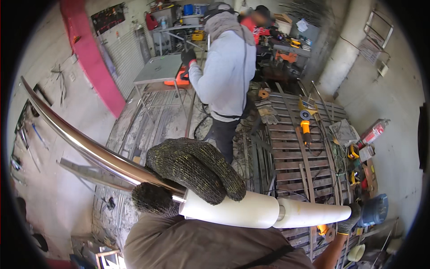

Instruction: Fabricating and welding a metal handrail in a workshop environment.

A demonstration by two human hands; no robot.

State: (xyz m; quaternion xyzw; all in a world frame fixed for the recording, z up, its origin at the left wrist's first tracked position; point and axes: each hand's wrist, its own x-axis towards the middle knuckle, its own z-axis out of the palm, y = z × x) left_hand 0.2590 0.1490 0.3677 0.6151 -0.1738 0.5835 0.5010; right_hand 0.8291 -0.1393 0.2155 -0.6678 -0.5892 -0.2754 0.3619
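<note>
A long, shiny metal tube (96, 145) slants from the upper left toward my chest. At its near end sit two thick white cylinders, one larger (237, 210) and one narrower (313, 213), in line with a short gap between them. My left hand (190, 168), in a dark knitted glove, is closed round the tube where it meets the larger cylinder, its fingers lying over the white surface. Far to the right, my right hand (354, 218), in a dark glove with a yellow cuff edge, closes on the outer end of the narrower cylinder. Its fingers are partly hidden.
A person in a grey hoodie (228, 71) stands ahead by a metal table (157, 68); another in red (254, 29) is behind. On the slatted metal rack (291, 154) at right lies a yellow angle grinder (305, 130). A blue bucket (374, 210) and fire extinguisher (374, 131) stand at right.
</note>
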